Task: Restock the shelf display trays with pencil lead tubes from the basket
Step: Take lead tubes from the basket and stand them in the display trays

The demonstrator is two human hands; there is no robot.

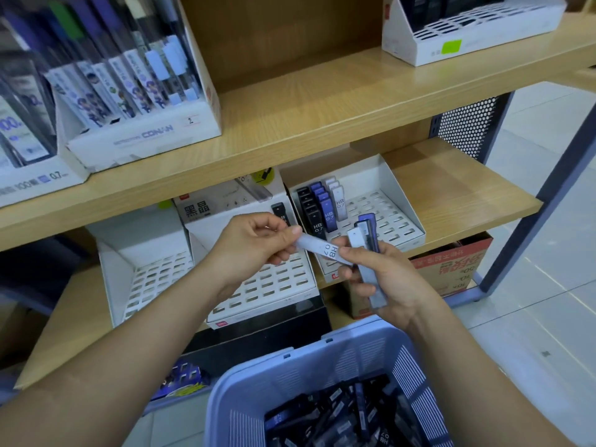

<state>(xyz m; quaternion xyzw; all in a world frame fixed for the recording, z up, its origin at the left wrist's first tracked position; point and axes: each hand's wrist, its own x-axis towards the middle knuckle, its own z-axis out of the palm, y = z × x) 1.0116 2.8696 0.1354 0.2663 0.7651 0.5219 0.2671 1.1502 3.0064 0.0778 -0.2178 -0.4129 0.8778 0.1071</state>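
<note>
While between left hand (254, 243) and right hand (392, 280), white tube (322, 251) before tray (371, 179) edge.

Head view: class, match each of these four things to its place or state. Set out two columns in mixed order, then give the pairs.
Things
1 white tube
2 basket
3 CONAN box
4 bundle of tubes

Places or states
A on the upper shelf
B gripped in the right hand
C pinched at one end by the left hand
D below the hands, holding loose tubes

Pairs: 1-C, 2-D, 3-A, 4-B
</note>
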